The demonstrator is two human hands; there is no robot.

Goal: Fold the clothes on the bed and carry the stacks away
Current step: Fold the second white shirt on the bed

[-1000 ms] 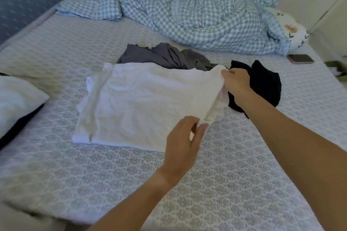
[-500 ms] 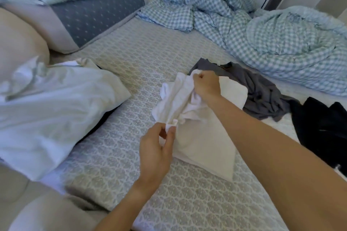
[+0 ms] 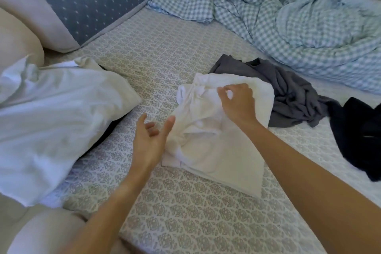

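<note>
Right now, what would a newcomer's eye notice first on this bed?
Mid-bed, the white shirt lies half folded; the right hand touches its top with curled fingers, and the left hand hovers open beside it. Behind it lie a grey garment and, to the right, a black one. A checked duvet is heaped at the far right.
</note>
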